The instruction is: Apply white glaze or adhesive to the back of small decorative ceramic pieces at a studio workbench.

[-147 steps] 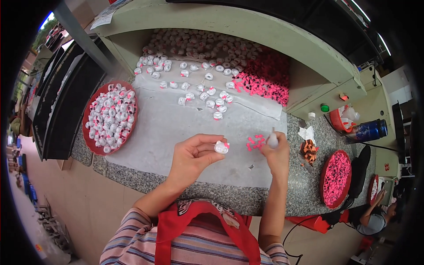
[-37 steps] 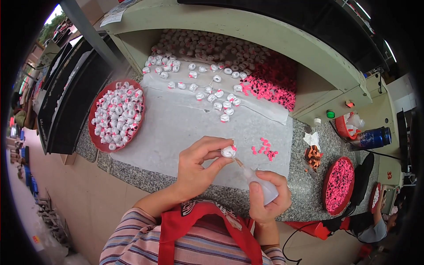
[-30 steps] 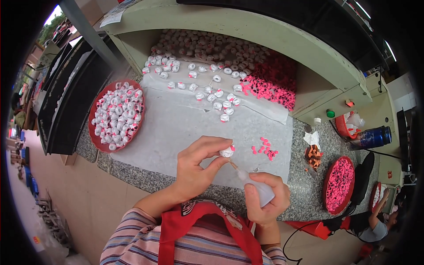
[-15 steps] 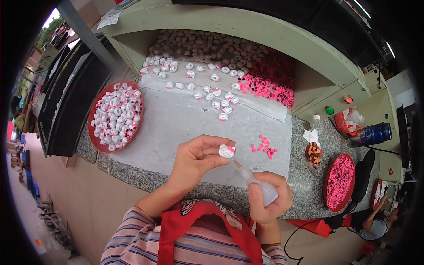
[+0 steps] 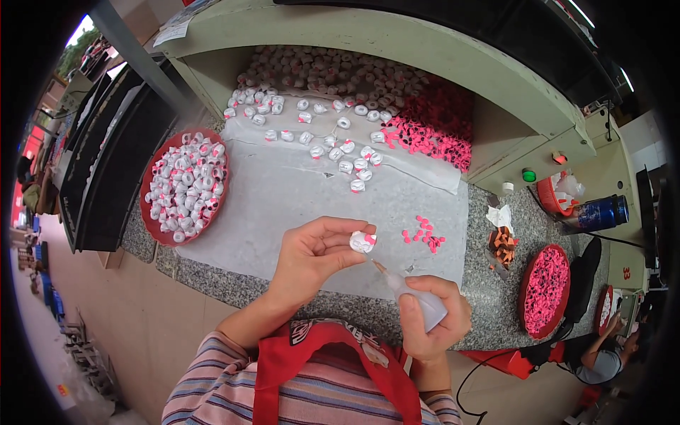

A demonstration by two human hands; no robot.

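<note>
Between thumb and fingers, my left hand [image 5: 309, 253] pinches a small round white piece [image 5: 362, 241] with a pink spot on it. A translucent squeeze bottle [image 5: 423, 306] is wrapped in my right hand [image 5: 435, 319]; its thin tip points up and left, close to the white piece. Whether the tip touches it, I cannot tell. Beyond my hands, similar white pieces [image 5: 346, 166] are scattered over the white sheet [image 5: 255, 205]. To the right of the bottle tip lies a loose group of small pink pieces [image 5: 425, 236].
A red tray [image 5: 147, 207] heaped with white pieces stands at the left. The shelf [image 5: 312, 32] arches over piles of white and pink pieces. At the right are a red tray [image 5: 524, 312] of pink pieces, orange and brown bits [image 5: 502, 248] and a blue can [image 5: 601, 214].
The bottle tip sits a little farther from the white piece, which has turned slightly in my left fingers. Both hands keep nearly the same place.
</note>
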